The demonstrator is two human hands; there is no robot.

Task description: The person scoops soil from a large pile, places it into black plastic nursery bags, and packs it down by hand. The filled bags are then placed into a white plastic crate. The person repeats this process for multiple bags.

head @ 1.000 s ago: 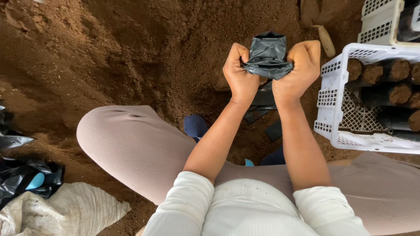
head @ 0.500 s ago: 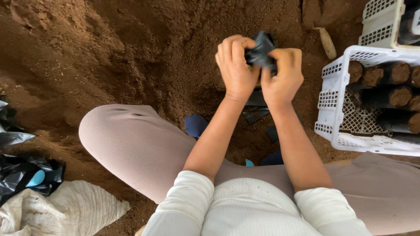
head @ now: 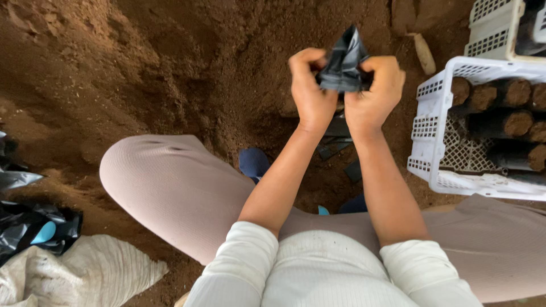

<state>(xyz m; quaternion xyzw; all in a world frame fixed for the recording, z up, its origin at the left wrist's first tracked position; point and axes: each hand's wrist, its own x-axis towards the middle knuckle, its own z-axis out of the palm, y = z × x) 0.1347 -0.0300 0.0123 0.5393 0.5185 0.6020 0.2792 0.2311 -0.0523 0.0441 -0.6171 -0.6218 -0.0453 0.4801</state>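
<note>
Above the loose brown soil heap (head: 170,74), left hand (head: 310,91) and right hand (head: 375,94) both pinch a small crumpled black plastic bag (head: 343,62) between them; white plastic lattice crate (head: 432,131) of soil-filled black bags just right.

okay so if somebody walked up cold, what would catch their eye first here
Probably the two hands, left hand and right hand, raised mid-frame, gripping a crumpled black plastic bag above a mound of brown soil. Next, the white crate at right, holding soil-filled black bags lying on their sides.
</note>
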